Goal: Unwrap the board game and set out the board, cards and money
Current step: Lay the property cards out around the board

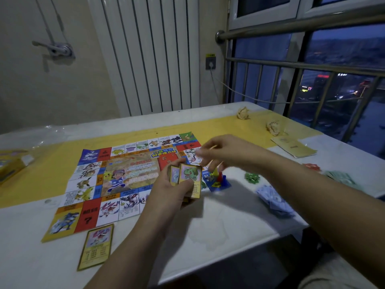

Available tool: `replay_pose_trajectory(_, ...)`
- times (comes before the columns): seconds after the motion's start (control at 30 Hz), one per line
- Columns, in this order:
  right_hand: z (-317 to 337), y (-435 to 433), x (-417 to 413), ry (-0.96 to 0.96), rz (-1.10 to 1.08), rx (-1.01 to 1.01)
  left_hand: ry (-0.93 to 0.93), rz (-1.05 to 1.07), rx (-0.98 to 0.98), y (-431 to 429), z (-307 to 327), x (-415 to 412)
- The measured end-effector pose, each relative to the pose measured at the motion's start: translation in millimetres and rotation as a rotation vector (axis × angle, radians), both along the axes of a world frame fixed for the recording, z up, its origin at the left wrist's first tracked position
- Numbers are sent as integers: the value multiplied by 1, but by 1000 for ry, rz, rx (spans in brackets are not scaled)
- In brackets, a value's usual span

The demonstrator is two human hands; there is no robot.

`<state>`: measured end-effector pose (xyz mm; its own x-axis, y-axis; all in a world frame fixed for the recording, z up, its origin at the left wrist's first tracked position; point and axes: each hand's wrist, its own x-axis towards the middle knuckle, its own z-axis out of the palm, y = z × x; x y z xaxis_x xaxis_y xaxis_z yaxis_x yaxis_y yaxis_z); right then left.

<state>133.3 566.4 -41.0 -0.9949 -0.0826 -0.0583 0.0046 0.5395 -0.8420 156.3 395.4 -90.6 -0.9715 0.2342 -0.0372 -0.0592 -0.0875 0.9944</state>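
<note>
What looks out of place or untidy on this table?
Two crumpled paper wads lie near the far edge of the table, and clear wrap sits at far left, likely rubbish. The board lies skewed to the table edge. The blue notes are a loose heap. The card stack in the left hand looks tidy.

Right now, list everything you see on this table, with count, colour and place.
game board: one, multicoloured, flat, centre-left of table
loose card: one, yellow-bordered, by board's near corner
card stack: one, yellow-edged, in left grip
paper balls: two, tan, far right
yellow box: one, yellow, left edge
green pieces: count unclear, right of board
table: one, white and yellow, under everything
left grip: one, holds card stack
right grip: one, blurred, above board's right side
</note>
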Motion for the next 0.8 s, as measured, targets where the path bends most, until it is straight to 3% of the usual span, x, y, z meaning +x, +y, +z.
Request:
replay_pose_trajectory(0.2,-7,-6,23,-46,91,-69,19,32,60,-13,8,14)
replay_pose_trajectory(0.33,-18,-3,33,-115,213,323,-71,149,171,-32,10,11)
replay_pose_trajectory(0.47,-31,-10,36,8,129,620,-138,137,241,-40,10,13)
replay_pose_trajectory(0.8,-48,-11,37,146,-12,677,-162,99,240,-37,4,18)
